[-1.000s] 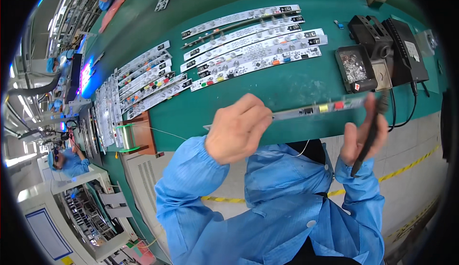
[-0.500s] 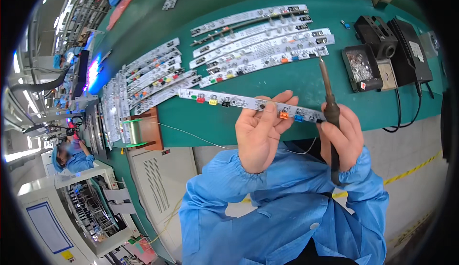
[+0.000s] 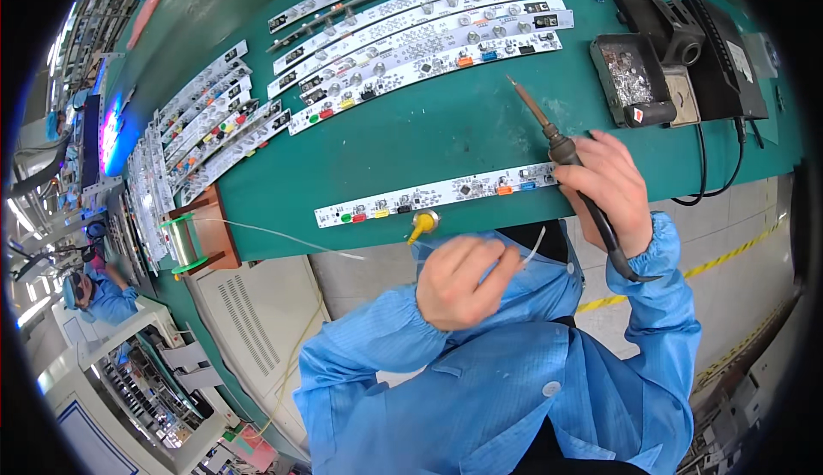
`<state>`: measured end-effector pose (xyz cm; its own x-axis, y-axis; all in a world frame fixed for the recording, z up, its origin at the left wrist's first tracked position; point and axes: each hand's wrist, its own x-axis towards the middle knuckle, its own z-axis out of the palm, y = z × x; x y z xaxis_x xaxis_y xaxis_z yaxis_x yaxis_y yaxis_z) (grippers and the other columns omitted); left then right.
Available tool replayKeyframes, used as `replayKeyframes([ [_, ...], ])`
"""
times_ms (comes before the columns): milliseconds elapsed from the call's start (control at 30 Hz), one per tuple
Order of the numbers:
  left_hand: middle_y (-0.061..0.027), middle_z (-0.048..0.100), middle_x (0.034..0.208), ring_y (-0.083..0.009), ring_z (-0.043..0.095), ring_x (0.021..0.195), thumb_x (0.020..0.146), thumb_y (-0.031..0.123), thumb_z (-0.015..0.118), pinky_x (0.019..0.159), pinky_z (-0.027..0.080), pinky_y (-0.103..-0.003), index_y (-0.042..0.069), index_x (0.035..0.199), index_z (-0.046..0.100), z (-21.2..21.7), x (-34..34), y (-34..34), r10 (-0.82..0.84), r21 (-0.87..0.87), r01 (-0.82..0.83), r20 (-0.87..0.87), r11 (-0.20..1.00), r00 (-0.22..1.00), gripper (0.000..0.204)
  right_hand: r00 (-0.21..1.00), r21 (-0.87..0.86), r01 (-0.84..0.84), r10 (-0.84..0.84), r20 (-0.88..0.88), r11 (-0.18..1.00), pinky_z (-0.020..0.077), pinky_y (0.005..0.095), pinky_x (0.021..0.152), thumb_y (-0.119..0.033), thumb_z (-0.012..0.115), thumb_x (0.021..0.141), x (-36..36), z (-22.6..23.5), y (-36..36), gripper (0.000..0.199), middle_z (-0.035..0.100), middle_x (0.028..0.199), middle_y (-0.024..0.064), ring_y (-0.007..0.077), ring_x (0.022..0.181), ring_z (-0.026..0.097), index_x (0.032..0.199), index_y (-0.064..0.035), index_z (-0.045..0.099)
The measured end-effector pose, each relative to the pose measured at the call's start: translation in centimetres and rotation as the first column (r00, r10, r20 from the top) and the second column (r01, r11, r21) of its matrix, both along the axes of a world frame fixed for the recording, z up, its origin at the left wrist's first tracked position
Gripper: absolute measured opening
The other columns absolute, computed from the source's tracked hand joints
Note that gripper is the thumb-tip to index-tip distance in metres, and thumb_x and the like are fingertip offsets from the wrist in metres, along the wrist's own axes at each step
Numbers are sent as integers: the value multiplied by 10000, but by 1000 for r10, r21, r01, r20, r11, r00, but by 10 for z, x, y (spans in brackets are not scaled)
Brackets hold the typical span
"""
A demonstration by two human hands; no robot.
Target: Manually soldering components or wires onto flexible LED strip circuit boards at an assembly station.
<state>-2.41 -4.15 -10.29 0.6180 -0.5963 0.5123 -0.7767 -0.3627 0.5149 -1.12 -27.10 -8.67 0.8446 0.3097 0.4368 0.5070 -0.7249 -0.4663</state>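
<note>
My right hand (image 3: pixel 610 185) grips a soldering iron (image 3: pixel 561 145), its bare tip pointing up and left above the green mat. Under that hand's fingertips lies the right end of a long white circuit board strip (image 3: pixel 446 192), flat near the bench's front edge, with small coloured connectors along it. My left hand (image 3: pixel 467 282) is closed just off the front edge, below the strip. A short end of solder wire (image 3: pixel 535 245) sticks out from its fingers. Between spool and hand, part of the wire is hard to make out.
More board strips (image 3: pixel 420 68) lie in rows at the back, others (image 3: pixel 223 132) at left. A solder spool (image 3: pixel 183 243) stands by a brown block. At right are a tray of scraps (image 3: pixel 630 72), an iron holder (image 3: pixel 664 25) and a black box (image 3: pixel 724 63). A yellow plug (image 3: pixel 422 225) sits at the edge.
The strip held up in my hands now lies on the bench. My left hand has let go of it and drawn down, fingers curled. The iron has tilted left, and the view has shifted.
</note>
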Motion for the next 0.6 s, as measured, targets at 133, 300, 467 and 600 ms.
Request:
replayKeyframes([
  [133, -88, 603, 739, -184, 589, 542, 601, -75, 732, 442, 434, -256, -7, 880, 678, 26, -11, -4, -146, -310, -2, -452, 951, 880, 293, 988, 640, 90, 14, -155, 763, 482, 422, 845, -48, 718, 741, -26, 10, 14, 341, 634, 1031, 232, 344, 1004, 601, 1049, -13, 575],
  [300, -82, 615, 690, -169, 588, 512, 597, -76, 739, 425, 422, -248, -2, 816, 680, 34, -10, -23, -127, -402, -125, -544, 907, 830, 239, 929, 789, 88, 236, -286, 608, 518, 391, 754, 25, 717, 728, -48, 14, 36, 371, 647, 961, 227, 329, 863, 647, 1059, -21, 556],
  [467, -95, 613, 682, -167, 579, 499, 597, -83, 722, 428, 421, -241, 6, 770, 660, 28, -5, -32, -27, -362, -159, -458, 918, 889, 204, 967, 633, 212, -65, -247, 744, 515, 360, 692, 73, 686, 729, -46, 16, 25, 354, 643, 878, 203, 283, 786, 637, 1037, -31, 547],
  [600, -121, 651, 766, -130, 533, 490, 643, -92, 679, 434, 402, -224, 0, 743, 618, 23, 11, -31, 150, -263, -277, -416, 924, 897, 149, 943, 628, 329, -217, -250, 705, 489, 366, 766, -474, 496, 937, -38, 12, -19, 587, 618, 1048, 220, 232, 815, 616, 1261, 16, 493],
])
